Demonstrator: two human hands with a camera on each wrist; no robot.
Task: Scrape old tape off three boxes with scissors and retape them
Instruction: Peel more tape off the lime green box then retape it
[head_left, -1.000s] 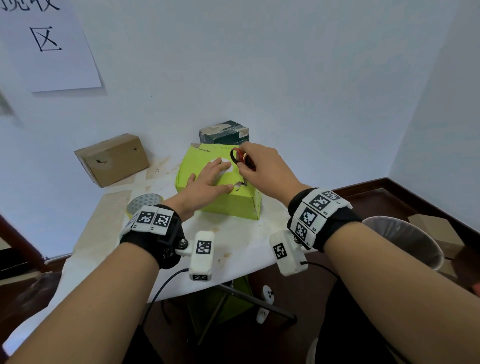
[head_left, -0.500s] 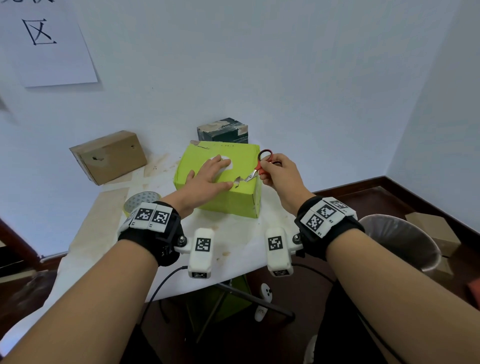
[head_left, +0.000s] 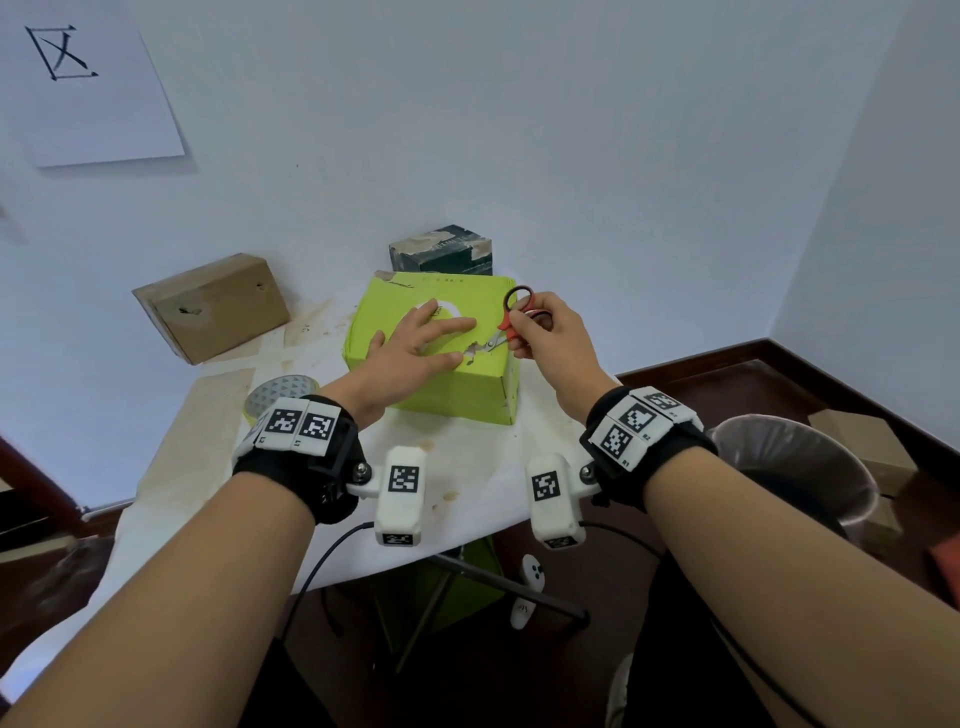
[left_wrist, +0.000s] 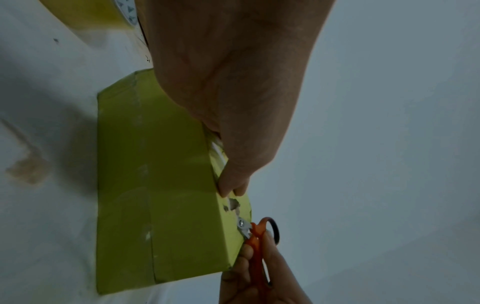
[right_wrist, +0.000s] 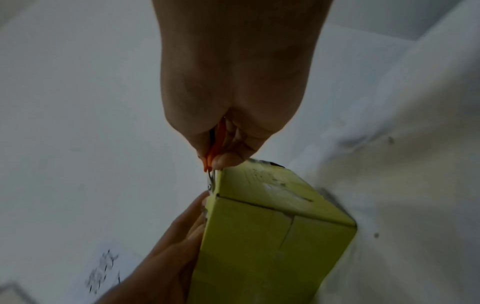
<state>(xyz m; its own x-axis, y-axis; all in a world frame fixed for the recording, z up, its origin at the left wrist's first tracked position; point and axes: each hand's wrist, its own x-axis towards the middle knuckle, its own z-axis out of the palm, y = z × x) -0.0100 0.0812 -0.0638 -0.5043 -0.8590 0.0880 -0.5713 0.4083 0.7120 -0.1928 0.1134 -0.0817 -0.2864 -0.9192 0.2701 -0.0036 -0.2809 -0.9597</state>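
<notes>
A lime-green box (head_left: 457, 387) stands on the white table (head_left: 457, 499). My left hand (head_left: 415, 348) lies flat on its top with the fingers spread, the thumb tip beside a torn patch of tape (head_left: 474, 357). My right hand (head_left: 550, 340) grips red-handled scissors (head_left: 511, 319) by the handles, and the blades (head_left: 493, 344) touch the torn patch near the top's right front corner. From the left wrist, the scissors (left_wrist: 255, 232) meet the green box (left_wrist: 161, 205) at its upper edge. From the right wrist, the scissors (right_wrist: 214, 156) show between the fingers above the box (right_wrist: 272, 236).
A brown cardboard box (head_left: 213, 306) lies at the table's back left and a dark taped box (head_left: 441, 249) stands behind the green one. A roll of tape (head_left: 280, 395) sits by my left wrist. A lined bin (head_left: 795, 467) stands right of the table.
My right hand has swung out to the right of the box, turning the scissors so the blades point left at the torn patch. The left hand has stayed flat on the top.
</notes>
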